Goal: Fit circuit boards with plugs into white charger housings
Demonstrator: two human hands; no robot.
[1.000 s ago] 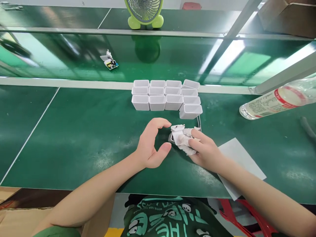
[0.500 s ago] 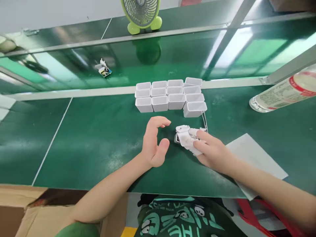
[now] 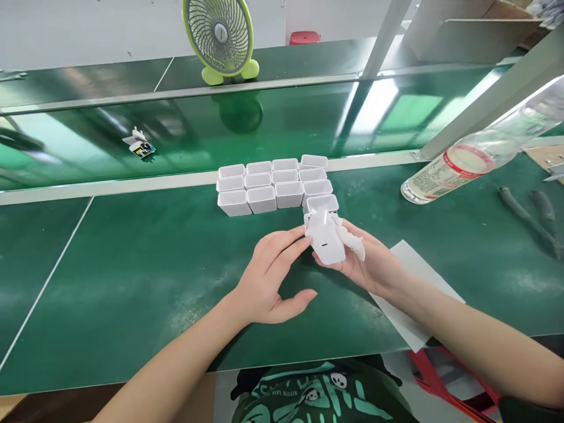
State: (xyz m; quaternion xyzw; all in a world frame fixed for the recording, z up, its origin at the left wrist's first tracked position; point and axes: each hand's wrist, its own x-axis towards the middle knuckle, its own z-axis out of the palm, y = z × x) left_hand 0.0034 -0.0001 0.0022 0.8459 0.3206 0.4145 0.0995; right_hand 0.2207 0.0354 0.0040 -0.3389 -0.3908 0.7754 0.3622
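My right hand (image 3: 374, 265) holds a white plastic charger housing (image 3: 326, 239) with plug prongs at its top, together with a crumpled white cloth (image 3: 352, 242), just above the green table (image 3: 132, 258). My left hand (image 3: 268, 279) is open beside it, fingertips touching the housing's left edge and thumb spread below. Just behind the hands stands a block of several empty white housings (image 3: 273, 187) in rows.
A white paper sheet (image 3: 414, 299) lies under my right forearm. A clear plastic bottle (image 3: 467, 161) lies at the right, dark tools (image 3: 529, 217) beyond it. A small circuit-board part (image 3: 140, 144) sits on the glossy belt, and a green fan (image 3: 220, 38) stands at the back.
My right hand has lifted the housing and cloth off the table and turned it upright. My left hand has opened out and reached over to touch it. The view has shifted.
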